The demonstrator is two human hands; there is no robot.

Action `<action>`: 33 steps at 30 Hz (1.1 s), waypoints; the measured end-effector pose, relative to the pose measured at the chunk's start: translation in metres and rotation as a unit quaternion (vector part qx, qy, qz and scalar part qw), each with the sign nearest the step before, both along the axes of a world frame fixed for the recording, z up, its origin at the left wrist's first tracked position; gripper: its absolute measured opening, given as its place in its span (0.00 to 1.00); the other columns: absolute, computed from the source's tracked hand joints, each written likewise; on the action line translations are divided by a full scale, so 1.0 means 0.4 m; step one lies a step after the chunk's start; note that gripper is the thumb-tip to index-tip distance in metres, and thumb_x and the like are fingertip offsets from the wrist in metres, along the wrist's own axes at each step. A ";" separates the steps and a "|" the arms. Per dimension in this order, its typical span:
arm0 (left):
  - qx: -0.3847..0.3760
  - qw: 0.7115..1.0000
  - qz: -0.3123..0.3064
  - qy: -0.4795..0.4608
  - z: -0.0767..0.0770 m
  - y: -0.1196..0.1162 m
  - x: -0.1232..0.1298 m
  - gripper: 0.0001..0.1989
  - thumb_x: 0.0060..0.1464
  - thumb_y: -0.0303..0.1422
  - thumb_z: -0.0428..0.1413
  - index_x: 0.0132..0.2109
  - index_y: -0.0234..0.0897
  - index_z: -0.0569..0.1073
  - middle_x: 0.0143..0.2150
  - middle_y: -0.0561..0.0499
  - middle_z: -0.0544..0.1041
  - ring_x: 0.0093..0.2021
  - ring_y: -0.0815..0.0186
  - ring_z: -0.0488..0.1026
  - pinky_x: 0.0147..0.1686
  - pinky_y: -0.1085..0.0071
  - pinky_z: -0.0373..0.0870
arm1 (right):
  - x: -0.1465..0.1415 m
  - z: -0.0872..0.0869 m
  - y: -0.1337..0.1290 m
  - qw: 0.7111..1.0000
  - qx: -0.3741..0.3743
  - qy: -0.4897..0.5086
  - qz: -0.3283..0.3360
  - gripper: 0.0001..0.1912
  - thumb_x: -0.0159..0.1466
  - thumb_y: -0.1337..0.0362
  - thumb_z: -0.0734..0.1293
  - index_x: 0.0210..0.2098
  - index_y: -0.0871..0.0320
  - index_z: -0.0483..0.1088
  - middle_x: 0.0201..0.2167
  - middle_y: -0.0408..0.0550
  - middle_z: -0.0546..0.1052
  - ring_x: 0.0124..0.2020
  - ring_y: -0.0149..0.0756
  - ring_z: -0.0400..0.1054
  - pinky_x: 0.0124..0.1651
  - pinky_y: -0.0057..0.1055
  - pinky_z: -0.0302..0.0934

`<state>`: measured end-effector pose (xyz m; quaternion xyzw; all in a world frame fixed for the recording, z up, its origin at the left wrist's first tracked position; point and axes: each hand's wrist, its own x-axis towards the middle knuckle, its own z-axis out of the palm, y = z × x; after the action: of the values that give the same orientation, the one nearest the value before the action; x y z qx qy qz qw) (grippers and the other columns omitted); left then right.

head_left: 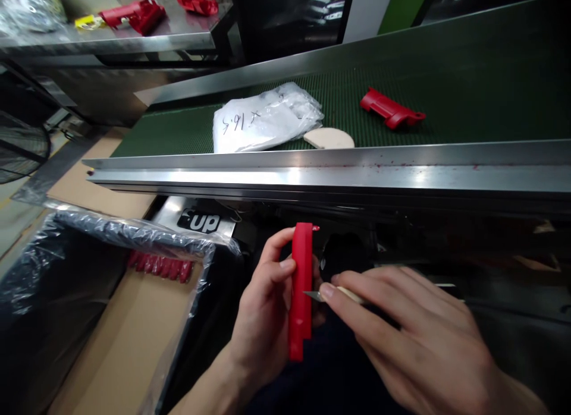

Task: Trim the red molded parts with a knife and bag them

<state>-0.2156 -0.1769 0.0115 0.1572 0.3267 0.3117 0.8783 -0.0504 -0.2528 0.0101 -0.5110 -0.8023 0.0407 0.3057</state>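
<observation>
My left hand (267, 302) is closed around a long red plastic part (301, 284), held upright in front of the conveyor's edge. A small red sliver juts from the part's top right corner. Between the thumb and fingers of my right hand (410, 326) is a craft knife (350, 294) with a pale handle. Its pointed blade reaches left to the right edge of the part, about mid-height. Part of the knife's handle is hidden by my fingers.
On the green conveyor belt (173, 129) lie a plastic bag (263, 120) with handwriting, a pale curved piece (330, 138) and another red part (390, 109). A plastic-lined box (129, 343) at lower left holds several bagged red parts (160, 266). More red pieces (134, 15) rest on a metal table; a fan (22, 144) stands left.
</observation>
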 end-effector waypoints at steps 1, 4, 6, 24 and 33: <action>0.000 1.000 0.007 -0.004 0.000 0.004 0.001 0.16 0.60 0.30 0.50 0.54 0.45 0.65 0.35 0.50 0.69 0.30 0.70 0.68 0.26 0.79 0.68 | -0.003 0.002 -0.001 1.000 0.001 -0.001 0.000 0.20 0.61 0.78 0.62 0.51 0.62 0.74 0.45 0.53 0.77 0.41 0.40 0.68 0.40 0.38 0.60; 0.010 0.999 0.042 -0.004 0.000 0.012 0.006 0.16 0.58 0.28 0.50 0.53 0.41 0.65 0.34 0.49 0.70 0.31 0.70 0.68 0.30 0.78 0.68 | -0.014 0.005 -0.004 1.000 0.014 -0.011 -0.003 0.17 0.63 0.76 0.62 0.48 0.60 0.76 0.44 0.51 0.78 0.39 0.39 0.69 0.40 0.36 0.61; 0.022 0.999 0.047 0.000 -0.001 0.014 0.006 0.15 0.59 0.28 0.50 0.53 0.40 0.65 0.34 0.49 0.69 0.29 0.70 0.67 0.30 0.77 0.67 | -0.023 0.007 -0.006 0.999 0.022 -0.021 -0.011 0.16 0.64 0.75 0.61 0.47 0.58 0.76 0.43 0.48 0.79 0.39 0.37 0.70 0.40 0.35 0.61; 0.130 0.989 -0.035 0.067 0.004 -0.002 -0.014 0.23 0.55 0.30 0.61 0.53 0.47 0.59 0.36 0.56 0.65 0.25 0.75 0.62 0.21 0.80 0.62 | 0.035 0.013 0.024 0.997 0.020 0.039 -0.058 0.24 0.62 0.80 0.64 0.57 0.62 0.69 0.48 0.55 0.74 0.49 0.39 0.68 0.47 0.38 0.63; 0.139 0.985 -0.065 0.086 0.009 -0.030 -0.026 0.25 0.56 0.33 0.62 0.53 0.50 0.56 0.34 0.57 0.64 0.23 0.77 0.61 0.21 0.81 0.62 | 0.026 0.021 0.044 0.997 0.038 0.009 -0.061 0.23 0.63 0.79 0.64 0.57 0.60 0.70 0.48 0.55 0.74 0.47 0.41 0.68 0.44 0.40 0.63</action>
<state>-0.2261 -0.1887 0.0152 0.3244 0.3435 0.2821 0.8350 -0.0399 -0.2353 0.0184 -0.5470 -0.7677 -0.0040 0.3337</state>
